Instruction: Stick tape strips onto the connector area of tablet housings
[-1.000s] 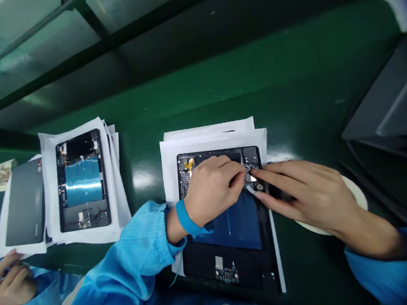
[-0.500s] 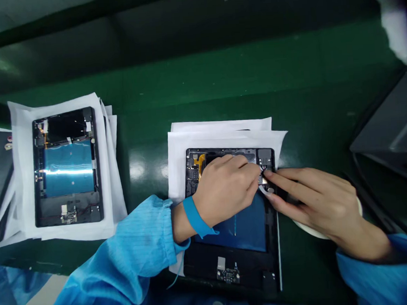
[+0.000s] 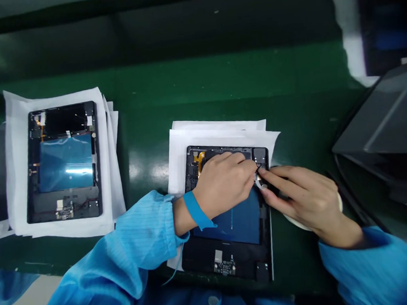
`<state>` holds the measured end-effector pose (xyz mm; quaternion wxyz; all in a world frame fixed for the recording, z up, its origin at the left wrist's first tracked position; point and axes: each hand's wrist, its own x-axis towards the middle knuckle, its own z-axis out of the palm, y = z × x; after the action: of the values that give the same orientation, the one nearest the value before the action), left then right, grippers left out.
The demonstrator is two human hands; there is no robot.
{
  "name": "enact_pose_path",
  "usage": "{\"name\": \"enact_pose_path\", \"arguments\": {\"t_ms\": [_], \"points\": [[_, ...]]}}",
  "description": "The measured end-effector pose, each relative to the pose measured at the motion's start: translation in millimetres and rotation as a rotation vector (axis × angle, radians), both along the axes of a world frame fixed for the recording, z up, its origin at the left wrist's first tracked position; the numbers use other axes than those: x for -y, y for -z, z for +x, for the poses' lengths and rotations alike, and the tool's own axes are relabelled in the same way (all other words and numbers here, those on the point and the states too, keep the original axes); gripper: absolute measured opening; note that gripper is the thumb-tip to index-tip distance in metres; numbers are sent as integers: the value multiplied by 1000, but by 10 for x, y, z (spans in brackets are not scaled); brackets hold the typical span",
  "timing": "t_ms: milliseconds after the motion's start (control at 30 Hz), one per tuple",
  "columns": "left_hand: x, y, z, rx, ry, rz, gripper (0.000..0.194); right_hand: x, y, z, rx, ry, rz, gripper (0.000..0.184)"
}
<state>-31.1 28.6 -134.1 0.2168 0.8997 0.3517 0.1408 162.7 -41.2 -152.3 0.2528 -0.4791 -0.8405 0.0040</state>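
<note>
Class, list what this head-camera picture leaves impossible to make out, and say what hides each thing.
1. Head view: the small part pinched between left hand and right hand; fingertips cover it.
2. White disc: mostly under the right hand.
3. Top-right dark device: blurred, cut by the frame edge.
4. Open tablet board markings: too small.

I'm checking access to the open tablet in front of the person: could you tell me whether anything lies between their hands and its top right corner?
Nothing visible does. The left hand and right hand meet fingertip to fingertip at the top right corner of the open tablet, pinching a small white strip there.
</note>
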Motion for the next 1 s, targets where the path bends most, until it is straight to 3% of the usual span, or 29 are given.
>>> {"name": "enact_pose_path", "arguments": {"t_ms": [600,833,1000], "points": [[-6,2,-7,-3,-6,-19,22,65,-59,-62,-130,94,-155,32],[-15,30,6,1,-18,8,20,-38,-137,-116,-45,253,32,25],[-7,36,-2,28,-21,17,20,-67,-129,-183,62,226,55,18]]}}
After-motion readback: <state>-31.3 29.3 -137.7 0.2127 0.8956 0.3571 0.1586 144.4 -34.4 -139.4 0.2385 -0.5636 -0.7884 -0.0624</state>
